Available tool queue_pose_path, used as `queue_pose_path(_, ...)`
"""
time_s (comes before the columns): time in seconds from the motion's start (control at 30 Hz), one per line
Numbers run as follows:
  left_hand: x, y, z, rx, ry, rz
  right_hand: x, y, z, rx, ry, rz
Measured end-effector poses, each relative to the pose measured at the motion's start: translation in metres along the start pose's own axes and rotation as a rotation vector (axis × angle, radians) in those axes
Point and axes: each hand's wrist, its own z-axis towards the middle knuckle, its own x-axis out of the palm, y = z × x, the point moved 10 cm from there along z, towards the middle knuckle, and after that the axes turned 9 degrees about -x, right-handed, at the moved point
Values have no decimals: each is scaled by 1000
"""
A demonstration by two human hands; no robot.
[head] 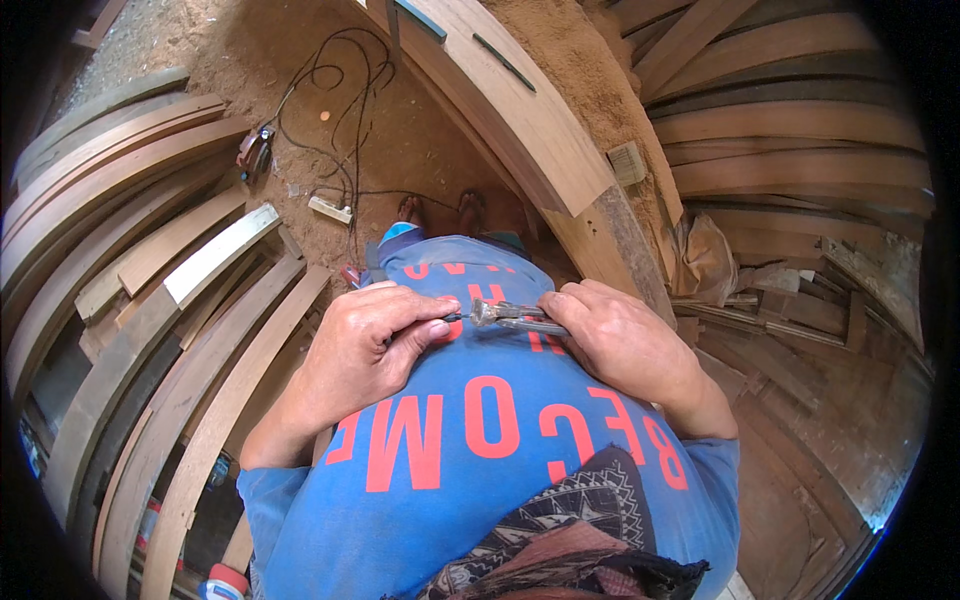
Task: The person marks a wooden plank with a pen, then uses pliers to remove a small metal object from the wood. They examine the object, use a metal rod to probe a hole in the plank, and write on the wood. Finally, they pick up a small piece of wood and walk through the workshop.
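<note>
My right hand [626,341] is closed around the handles of metal end-cutting pincers [486,311], held level before my shirt with the head towards the left. My left hand [375,337] pinches a small dark piece [452,318] between thumb and forefinger. A thin tip of that piece points at the pincers' head; whether the jaws touch it I cannot tell. Beyond the hands, on a thick wooden beam [551,135], lie a dark green pencil-like stick [504,62] and a blue-grey strip [421,20].
Wooden boards [232,375] are stacked at the left, and more boards [787,124] at the right. A power tool [255,152], looped cable [352,142] and white power strip [330,211] lie on the sawdust-covered floor. A wide brush [626,164] rests right of the beam.
</note>
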Motion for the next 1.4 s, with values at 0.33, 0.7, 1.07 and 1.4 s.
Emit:
queue_pose_path(0.33, -2, -2, 3, 8, -10, 1, -2, 0, 1, -9, 1, -28)
queue_pose_path(0.7, -1, -3, 4, 9, -26, -8, -2, -1, 0, 5, 12, -12)
queue_pose_path(1.07, -1, -4, 5, 20, -26, -6, -2, -1, 0, 1, 8, -21)
queue_pose_path(1.4, -3, -1, 7, 24, -40, -5, -4, -3, 2, -4, -1, -11)
